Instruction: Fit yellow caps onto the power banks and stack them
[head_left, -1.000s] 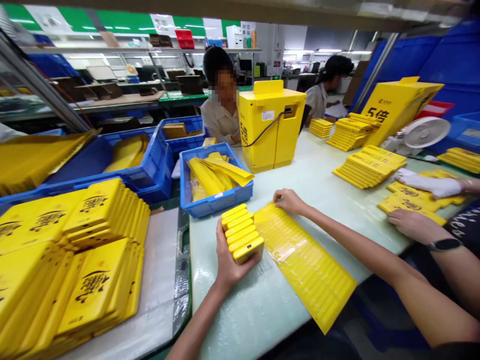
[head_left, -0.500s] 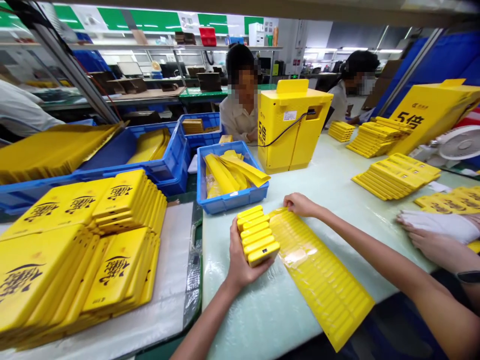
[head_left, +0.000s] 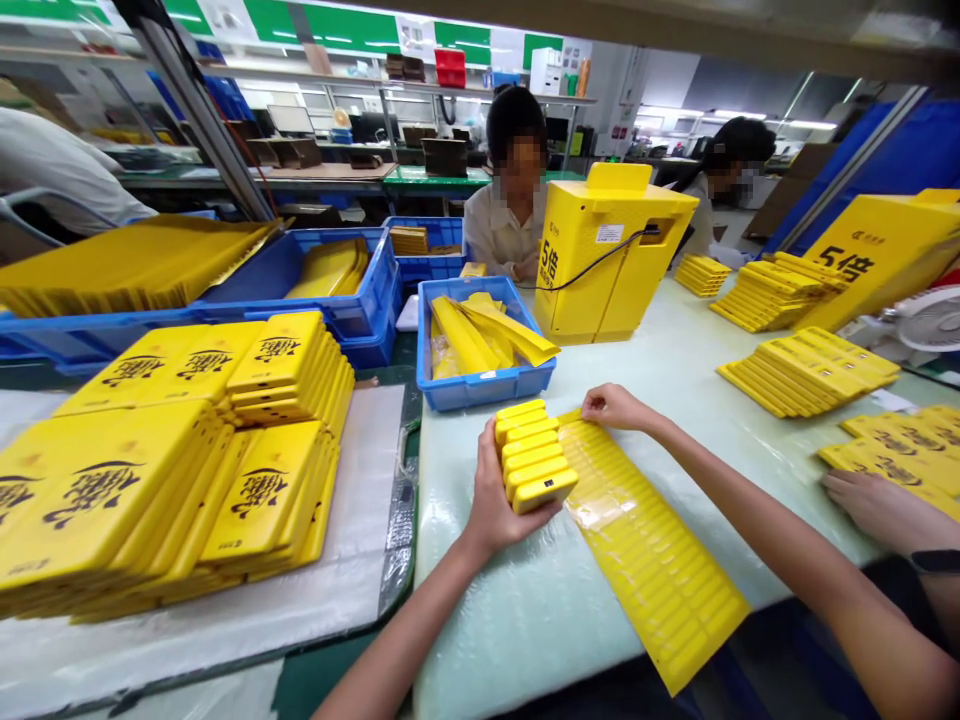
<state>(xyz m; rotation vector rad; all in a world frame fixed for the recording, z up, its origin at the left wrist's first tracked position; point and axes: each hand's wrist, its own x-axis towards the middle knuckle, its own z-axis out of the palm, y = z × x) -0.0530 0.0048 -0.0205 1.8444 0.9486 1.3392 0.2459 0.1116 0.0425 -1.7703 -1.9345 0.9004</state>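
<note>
My left hand (head_left: 504, 505) is wrapped round a stack of yellow power banks (head_left: 531, 455), holding it with the rounded edges upward. A small dark port shows on the nearest one. My right hand (head_left: 616, 408), fingers pinched, is at the far corner of a long yellow sheet of sticker strips (head_left: 660, 535). Whether one strip is lifted from it cannot be made out. The sheet slants across the table toward me, its near end past the table edge. Its upper left side lies close beside the stack.
A blue bin (head_left: 487, 388) of yellow strips stands beyond the stack. Printed yellow cases (head_left: 266, 490) are piled at left. A yellow cabinet (head_left: 611, 260) stands behind. At right lie more yellow panels (head_left: 810, 370) and a co-worker's hand (head_left: 862, 500). Another person (head_left: 510, 200) sits opposite.
The view has shifted slightly left, so the scene sits further right. My hands keep their hold on stack and sheet. At right, the co-worker's white-covered hand has moved, and a white cloth is gone from view.
</note>
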